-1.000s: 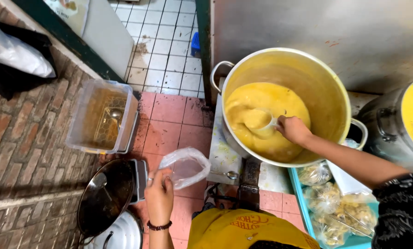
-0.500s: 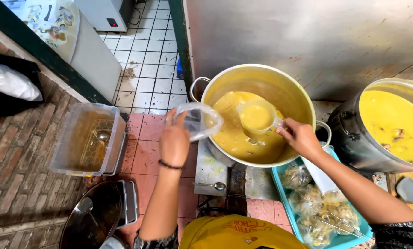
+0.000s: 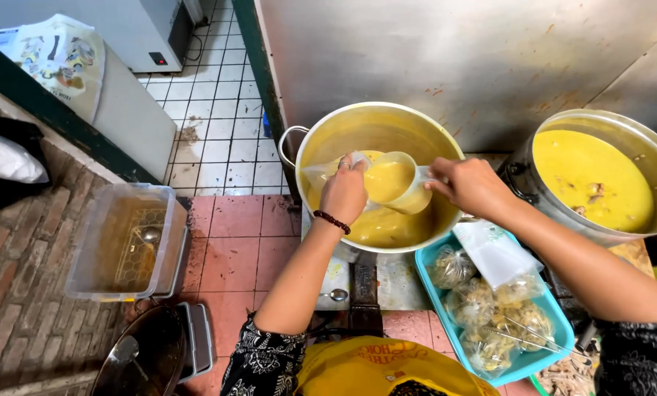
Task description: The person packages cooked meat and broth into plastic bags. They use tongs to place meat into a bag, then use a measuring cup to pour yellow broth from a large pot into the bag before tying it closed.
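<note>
- The left hand [image 3: 344,192] is raised over the large steel pot [image 3: 321,139], fingers pinched on the rim of a clear plastic bag [image 3: 321,174], holding its mouth up beside the scoop; a dark bead bracelet [image 3: 333,221] circles the wrist.
- The right hand [image 3: 473,185] is closed around the handle of a translucent plastic scoop [image 3: 394,183], which is full of yellow broth and tilted toward the bag's mouth.
- Scoop and bag meet above the pot's left half, with the scoop's lip just beside or touching the bag's edge; which of the two cannot be told.
- The large steel pot is partly filled with the same yellow broth [image 3: 387,227] and stands on a metal stand at the edge of a pink tiled floor [image 3: 233,242].
- To the right, a second steel pot [image 3: 640,143] holds yellow broth with a few pieces floating in it.
- Just below the large pot, a turquoise tray [image 3: 556,312] carries several filled, tied clear bags [image 3: 490,323] and a white packet.
- A small metal spoon [image 3: 336,295] lies on the stand near the left forearm.
- On the left, a clear plastic tub [image 3: 94,249] with brownish liquid and a ladle inside sits on the floor, well apart from the hands.
- Below the tub lies a dark round lid [image 3: 141,359].
- The person wears a yellow apron [image 3: 372,370] over a black patterned shirt.
</note>
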